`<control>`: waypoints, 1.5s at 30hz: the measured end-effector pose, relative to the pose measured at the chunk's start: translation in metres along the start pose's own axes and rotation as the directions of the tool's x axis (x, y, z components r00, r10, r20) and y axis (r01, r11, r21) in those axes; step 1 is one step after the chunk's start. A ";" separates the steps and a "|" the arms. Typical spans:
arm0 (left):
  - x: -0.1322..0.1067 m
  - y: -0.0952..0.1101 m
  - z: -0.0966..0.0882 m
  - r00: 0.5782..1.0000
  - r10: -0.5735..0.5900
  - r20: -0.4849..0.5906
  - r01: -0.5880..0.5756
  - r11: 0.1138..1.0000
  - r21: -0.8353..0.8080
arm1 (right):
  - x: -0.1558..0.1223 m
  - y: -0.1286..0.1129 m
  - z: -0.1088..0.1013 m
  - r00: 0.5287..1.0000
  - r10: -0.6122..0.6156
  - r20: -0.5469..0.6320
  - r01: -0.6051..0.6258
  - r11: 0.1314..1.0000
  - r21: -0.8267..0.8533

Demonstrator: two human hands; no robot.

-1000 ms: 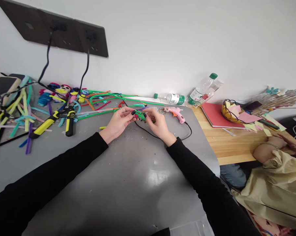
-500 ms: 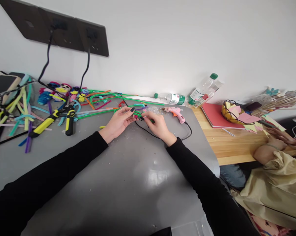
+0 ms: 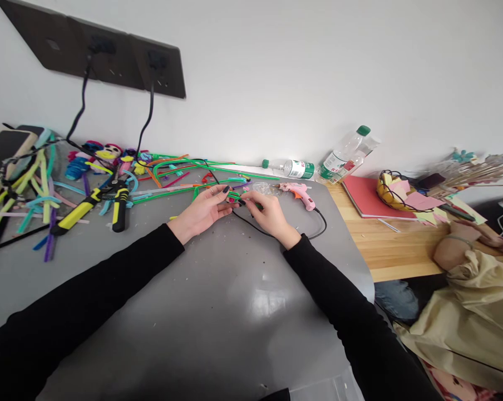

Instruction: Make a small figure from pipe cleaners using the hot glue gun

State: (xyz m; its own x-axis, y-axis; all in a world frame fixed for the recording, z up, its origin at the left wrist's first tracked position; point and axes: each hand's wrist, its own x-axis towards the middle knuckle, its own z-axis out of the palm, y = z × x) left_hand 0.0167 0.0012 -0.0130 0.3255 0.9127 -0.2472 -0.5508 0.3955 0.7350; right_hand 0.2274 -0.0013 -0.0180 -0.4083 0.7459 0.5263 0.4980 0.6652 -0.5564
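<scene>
Fingertips of the right hand (image 3: 267, 211) have drawn closer together over the last second, while the left hand (image 3: 202, 213) has hardly shifted. Off to the side, a co-worker's arm (image 3: 454, 250) has changed position slightly; the glue gun (image 3: 300, 195) and pliers (image 3: 119, 211) lie where they were.

Between the two hands, just above the table (image 3: 218, 312), is a small green piece (image 3: 233, 195) with a touch of pink. Both hands look closed on it, left thumb and fingers pinching one side, right fingertips the other. I'd guess it takes two pinches because it is so slight and bendy.

Glue gun and pliers flank the hands, probably to keep both within reach and the middle free for working. The pliers' handles point towards the person, which should suit a quick grab. Pipe cleaners (image 3: 163, 195) crowd the wall side, likely pushed back for room.

Fingers cover most of the green piece, so its shape escapes me. Part of the black cord (image 3: 255, 225) disappears behind the hands, and something black (image 3: 279, 395) is cut off at the bottom edge.
</scene>
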 end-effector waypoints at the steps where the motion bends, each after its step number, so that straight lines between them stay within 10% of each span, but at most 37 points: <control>1: 0.000 0.000 -0.001 1.000 0.000 0.013 0.000 1.000 0.012 | 0.000 0.000 0.000 1.000 -0.004 -0.003 0.004 1.000 0.002; 45: 0.001 0.001 0.006 0.995 0.089 0.049 -0.087 0.995 -0.056 | 0.001 -0.003 -0.003 0.997 0.064 -0.047 -0.065 0.998 -0.009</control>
State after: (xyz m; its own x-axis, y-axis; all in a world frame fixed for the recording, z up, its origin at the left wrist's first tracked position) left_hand 0.0207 0.0015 -0.0092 0.3123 0.9382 -0.1491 -0.6192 0.3201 0.7170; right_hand 0.2278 -0.0025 -0.0143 -0.3389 0.7846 0.5191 0.5302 0.6151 -0.5836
